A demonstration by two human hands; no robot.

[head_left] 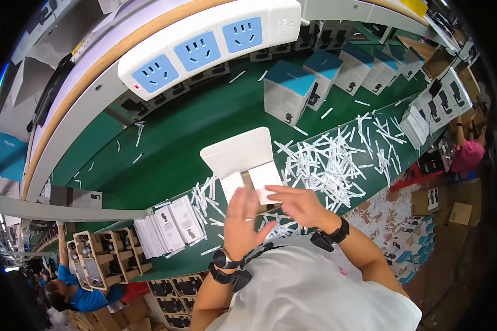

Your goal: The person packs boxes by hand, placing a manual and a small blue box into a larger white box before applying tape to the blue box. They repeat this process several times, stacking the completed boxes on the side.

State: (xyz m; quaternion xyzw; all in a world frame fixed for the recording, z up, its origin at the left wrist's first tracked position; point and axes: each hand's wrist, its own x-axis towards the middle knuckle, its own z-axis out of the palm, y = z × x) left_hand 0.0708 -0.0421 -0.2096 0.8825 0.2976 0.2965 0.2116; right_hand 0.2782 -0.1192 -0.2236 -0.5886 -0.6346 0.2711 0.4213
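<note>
A small white carton (238,153) stands in front of me on the green bench, its lid raised at the far side and its flaps spread. My left hand (242,225) is over its near left part, fingers stretched upward and slightly blurred by motion. My right hand (301,207) reaches in from the right with fingers extended, the fingertips at the carton's right flap (265,183); whether they touch it I cannot tell. Neither hand shows anything held. Part of the carton's inside is hidden behind my fingers.
Cut white paper strips (328,168) lie heaped right of the carton. Printed leaflets (171,227) are stacked at left, beside wooden racks (102,256). Blue-topped boxes (290,91) line the far side. A power strip (210,47) hangs overhead. Co-workers sit at left (85,292) and right (469,151).
</note>
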